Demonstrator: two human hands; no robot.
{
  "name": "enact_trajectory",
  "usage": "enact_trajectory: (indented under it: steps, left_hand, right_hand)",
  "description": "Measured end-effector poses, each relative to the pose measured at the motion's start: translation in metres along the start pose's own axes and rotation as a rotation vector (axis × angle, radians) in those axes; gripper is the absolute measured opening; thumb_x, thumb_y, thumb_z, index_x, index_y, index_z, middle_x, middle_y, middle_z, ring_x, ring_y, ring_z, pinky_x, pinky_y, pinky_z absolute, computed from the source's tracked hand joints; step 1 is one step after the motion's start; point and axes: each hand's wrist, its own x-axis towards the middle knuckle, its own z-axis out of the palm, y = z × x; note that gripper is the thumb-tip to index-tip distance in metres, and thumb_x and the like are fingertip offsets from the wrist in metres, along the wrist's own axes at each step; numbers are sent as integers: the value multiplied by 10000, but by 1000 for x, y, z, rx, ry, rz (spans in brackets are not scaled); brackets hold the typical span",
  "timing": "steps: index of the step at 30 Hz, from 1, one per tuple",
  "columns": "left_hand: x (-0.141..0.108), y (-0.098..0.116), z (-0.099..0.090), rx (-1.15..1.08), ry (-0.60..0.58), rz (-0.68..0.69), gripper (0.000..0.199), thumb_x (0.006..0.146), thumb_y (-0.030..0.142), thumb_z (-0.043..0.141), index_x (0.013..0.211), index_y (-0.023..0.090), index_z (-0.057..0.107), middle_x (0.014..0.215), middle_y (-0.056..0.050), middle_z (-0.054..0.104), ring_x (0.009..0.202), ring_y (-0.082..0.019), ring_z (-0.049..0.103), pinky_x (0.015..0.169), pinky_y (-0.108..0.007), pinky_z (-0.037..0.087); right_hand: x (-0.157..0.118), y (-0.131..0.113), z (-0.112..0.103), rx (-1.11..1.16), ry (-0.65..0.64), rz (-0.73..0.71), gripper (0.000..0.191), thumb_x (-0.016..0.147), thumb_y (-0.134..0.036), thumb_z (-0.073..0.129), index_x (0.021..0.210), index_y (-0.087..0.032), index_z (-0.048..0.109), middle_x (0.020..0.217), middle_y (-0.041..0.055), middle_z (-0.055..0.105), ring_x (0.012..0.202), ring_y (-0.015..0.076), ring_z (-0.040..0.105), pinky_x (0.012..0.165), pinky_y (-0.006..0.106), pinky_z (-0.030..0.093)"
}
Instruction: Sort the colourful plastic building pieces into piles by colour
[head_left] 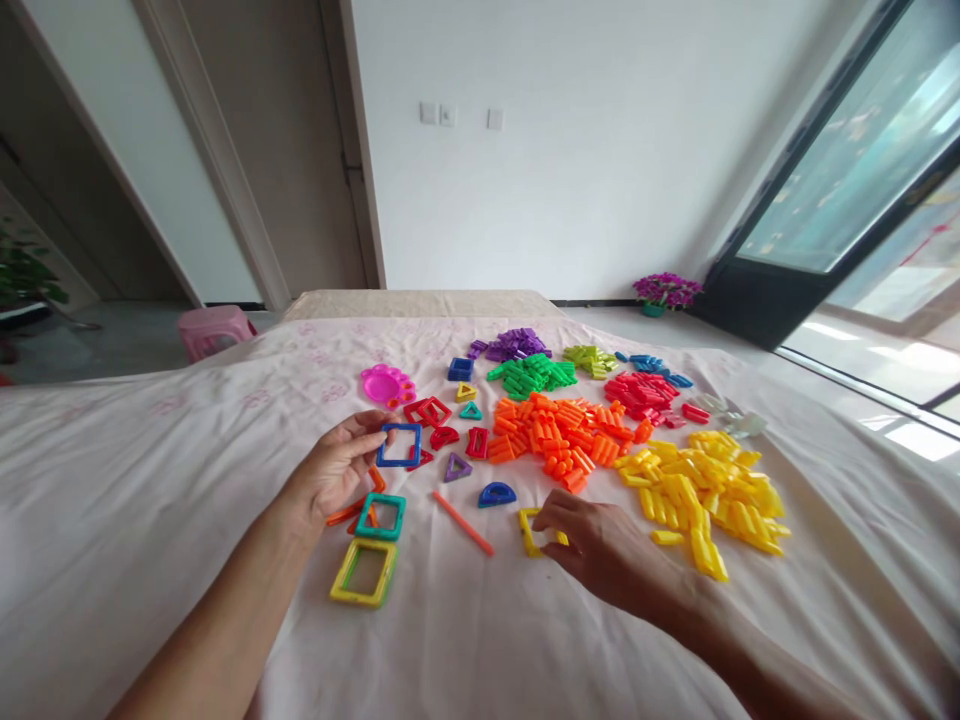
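Note:
My left hand (346, 465) pinches a blue square magnetic tile (419, 446) by its left edge, holding it up above the cloth. Down on the cloth, my right hand (592, 540) has thumb and fingers closed on the right part of a yellow square magnetic tile (527, 532). Below the left hand lie a teal square tile (385, 498) and a yellow-and-green pair of square tiles (363, 599), edges touching. Between the hands are an orange stick (463, 524), a blue half-round tile (496, 493) and a purple triangle tile (451, 472).
Loose plastic pieces lie in colour heaps: orange (555, 430), yellow (697, 490), green (531, 375), purple (517, 344) and red (641, 394). Red tiles (478, 443) and a pink palette-shaped piece (385, 384) sit beyond my left hand. A wrinkled pale cloth (187, 480) covers the table.

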Motion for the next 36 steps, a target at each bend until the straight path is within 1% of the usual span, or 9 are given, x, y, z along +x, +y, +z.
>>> enact_trajectory:
  steps: [4,9,11,15,20,25,29,31,36]
  left_hand:
    - [-3,-10,8,56,-51,35,259,688,-32,680,897,119,659,948,-70,727,805,-134,704,735,-198,580]
    - [-9,-18,17,58,-80,-4,274,690,11,718,924,140,655,938,-57,730,803,-146,708,743,-217,583]
    - [-10,-20,20,46,-110,-19,268,695,26,722,926,145,656,948,-60,732,827,-160,711,760,-232,585]
    - [-11,-21,21,38,-105,-23,291,679,24,734,929,153,659,985,-62,727,863,-157,707,782,-219,575]
    - [4,-8,-4,173,-19,11,416,646,143,798,1035,168,654,1089,-87,697,994,-183,673,881,-251,540]
    - [39,5,-86,651,406,403,408,711,349,690,1071,165,641,1159,-103,663,1049,-234,634,902,-328,507]
    - [55,3,-136,1080,623,412,333,756,295,572,1066,206,656,1042,-96,700,992,-254,654,869,-358,486]
    - [56,2,-142,1143,626,403,306,773,302,544,1042,222,664,1028,-83,709,972,-242,661,848,-335,481]
    - [55,5,-130,1187,628,381,286,779,333,534,1002,229,680,992,-62,724,915,-224,672,795,-299,480]
  right_hand:
    - [38,-24,-5,151,157,-35,230,870,-220,596,1088,-270,648,1032,32,666,811,149,653,678,250,484]
    - [95,-64,-1,95,315,-191,697,765,-319,750,1381,-235,435,1361,114,510,1201,271,516,914,408,493]
    - [108,-73,1,41,300,-222,725,743,-333,775,1373,-214,437,1327,119,530,1190,283,505,937,440,479]
    - [120,-77,6,-49,239,-255,559,785,-275,727,1291,-183,508,1160,105,603,1061,264,550,878,419,492]
    - [157,-41,2,-121,202,-210,428,857,-320,619,1265,-213,546,1186,94,623,1071,238,574,864,339,473]
    - [241,32,-16,-212,160,138,432,854,-393,609,1255,-232,587,1170,84,660,1076,239,611,840,291,453]
    - [292,68,-19,-305,75,210,400,844,-377,621,1214,-222,618,1134,93,680,1055,244,628,803,282,451]
    - [306,75,-17,-313,63,208,392,830,-377,637,1188,-216,632,1115,99,687,1033,246,637,788,285,454]
    - [322,81,-7,-317,11,189,381,799,-390,657,1145,-230,663,1102,94,695,1016,249,644,776,284,459]
